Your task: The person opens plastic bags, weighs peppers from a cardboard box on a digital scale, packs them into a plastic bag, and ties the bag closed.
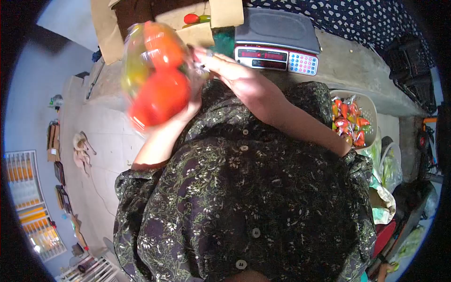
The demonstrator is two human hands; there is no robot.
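A clear plastic bag of red, orange and green peppers (162, 91) is held up in front of my chest, slightly blurred. My left hand (190, 110) is wrapped around the bag's lower side, its fingers mostly hidden behind the peppers. At the bag's gathered neck, the fingers of my right hand (218, 66) are closed on the plastic. Beyond the bag, an open cardboard box (197, 35) has a red and a green pepper showing inside. A digital scale (277, 40) with a lit red display stands to the right of the box.
A pale basket (371, 110) of plastic-wrapped peppers is at my right, with bags of green produce (391, 167) below it. On the tiled floor at left lies a dog (83, 149). Dark patterned cloth (357, 21) hangs behind the concrete ledge (343, 61). Another person's hand (384, 270) shows at lower right.
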